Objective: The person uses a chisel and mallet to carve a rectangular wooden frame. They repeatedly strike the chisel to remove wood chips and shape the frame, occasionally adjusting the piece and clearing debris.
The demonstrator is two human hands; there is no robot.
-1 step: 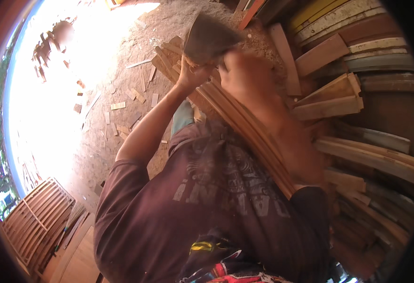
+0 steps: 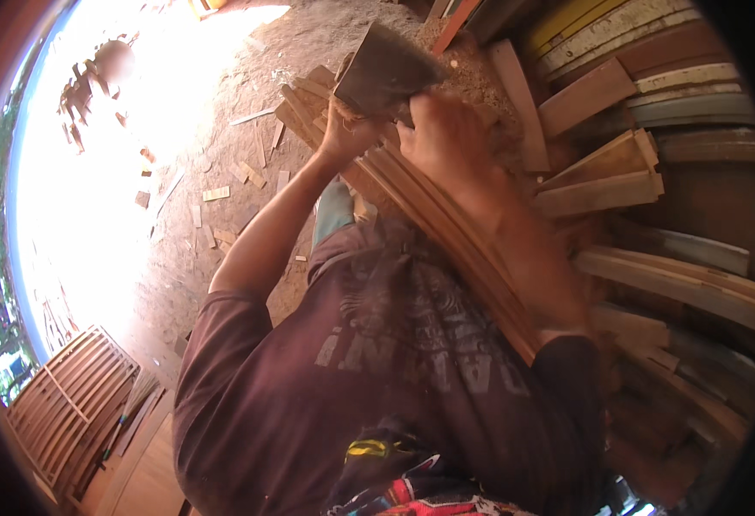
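A dark, flat, four-cornered piece [image 2: 390,70], board-like, is tilted up above the far end of several long reddish-brown wooden strips [image 2: 425,202]. My left hand [image 2: 347,133] is closed at its lower left edge, where a pale frayed curl like a wood shaving shows. My right hand [image 2: 442,129], a little blurred, is curled into a fist-like grip by the piece's lower right corner. What its fingers hold is hidden. The strips run from between my hands down under my right forearm.
Wooden offcuts [image 2: 216,193] litter the dirt floor on the left. Boards [image 2: 597,193] and stacked planks [image 2: 678,279] crowd the right side. A slatted wooden frame [image 2: 72,400] leans at the lower left. Strong sunlight washes out the upper left.
My right hand and forearm have shifted slightly, and the dark piece shows sharper, at a slightly different tilt. My left hand stays in nearly the same place.
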